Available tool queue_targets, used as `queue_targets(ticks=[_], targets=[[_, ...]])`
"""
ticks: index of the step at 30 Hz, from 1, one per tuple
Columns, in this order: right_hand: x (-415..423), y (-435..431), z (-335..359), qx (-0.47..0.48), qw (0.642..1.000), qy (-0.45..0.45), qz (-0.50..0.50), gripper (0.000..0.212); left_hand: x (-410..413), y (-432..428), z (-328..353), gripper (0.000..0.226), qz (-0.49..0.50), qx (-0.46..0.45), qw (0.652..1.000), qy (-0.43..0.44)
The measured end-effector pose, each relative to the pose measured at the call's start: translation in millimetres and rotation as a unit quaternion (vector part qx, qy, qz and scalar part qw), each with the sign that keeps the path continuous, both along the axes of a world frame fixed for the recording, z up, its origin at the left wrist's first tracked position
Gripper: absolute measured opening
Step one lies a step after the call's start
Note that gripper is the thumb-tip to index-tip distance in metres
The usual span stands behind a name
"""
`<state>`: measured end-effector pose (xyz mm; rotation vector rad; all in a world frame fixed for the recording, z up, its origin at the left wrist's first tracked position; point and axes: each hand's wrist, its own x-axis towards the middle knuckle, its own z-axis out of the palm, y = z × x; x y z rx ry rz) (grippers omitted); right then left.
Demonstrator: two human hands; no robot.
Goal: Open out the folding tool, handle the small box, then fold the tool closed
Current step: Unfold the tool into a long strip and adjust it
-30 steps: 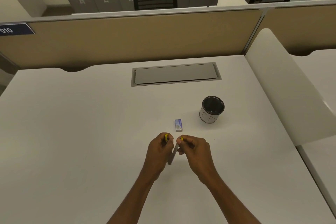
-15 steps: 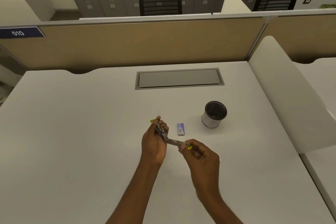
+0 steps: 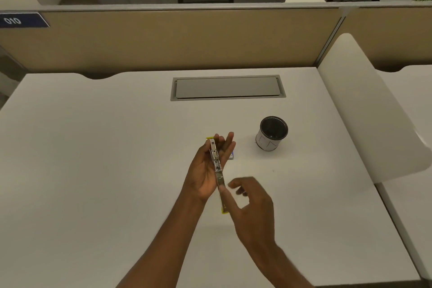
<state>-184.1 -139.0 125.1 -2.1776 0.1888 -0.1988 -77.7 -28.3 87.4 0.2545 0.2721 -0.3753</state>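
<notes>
Folding tool (image 3: 217,166) lies opened out straight across the flat, open left hand (image 3: 208,168), right hand (image 3: 252,203) loosely curled at five o'clock, touching its lower end, small box (image 3: 232,155) peeking behind the fingers

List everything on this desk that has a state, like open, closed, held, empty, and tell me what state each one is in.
Folding tool: opened out straight, off the desk.
Left hand: palm up, cradling the tool, fingers extended.
Right hand: loosely curled at the tool's near end; grip unclear.
Small box: on the desk, mostly hidden behind the left hand.
Cup: upright, looks empty.
Desk cable hatch: closed.
</notes>
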Motion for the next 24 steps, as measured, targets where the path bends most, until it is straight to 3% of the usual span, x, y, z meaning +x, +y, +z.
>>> queue_targets(ticks=[4, 8, 13, 17, 20, 24], targets=[[30.7, 2.9, 9.6, -0.114, 0.988, -0.106, 0.007, 0.018, -3.4, -3.0, -2.9, 0.047, -0.033, 0.004, 0.999, 0.009], [58.3, 8.6, 20.2, -0.207, 0.964, -0.163, 0.017, 0.020, -6.0, -2.5, -6.3, 0.043, -0.051, 0.014, 0.999, 0.006], [77.8, 13.7, 20.2, -0.242, 0.953, -0.176, 0.042, 0.015, -13.1, -3.2, -5.7, 0.024, -0.043, 0.034, 0.998, 0.017], [82.1, 11.0, 8.9, -0.263, 0.952, -0.141, 0.063, 0.013, -9.0, 0.4, -16.2, 0.049, -0.035, 0.072, 0.995, 0.059], [82.9, 8.8, 6.1, -0.238, 0.961, -0.111, 0.080, 0.017, -7.6, 4.0, -20.6, 0.045, -0.048, 0.089, 0.992, 0.070], [88.1, 3.8, 19.0, -0.256, 0.953, -0.101, 0.124, 0.007, -7.4, 5.7, -20.1, 0.036, -0.044, 0.092, 0.993, 0.065]])
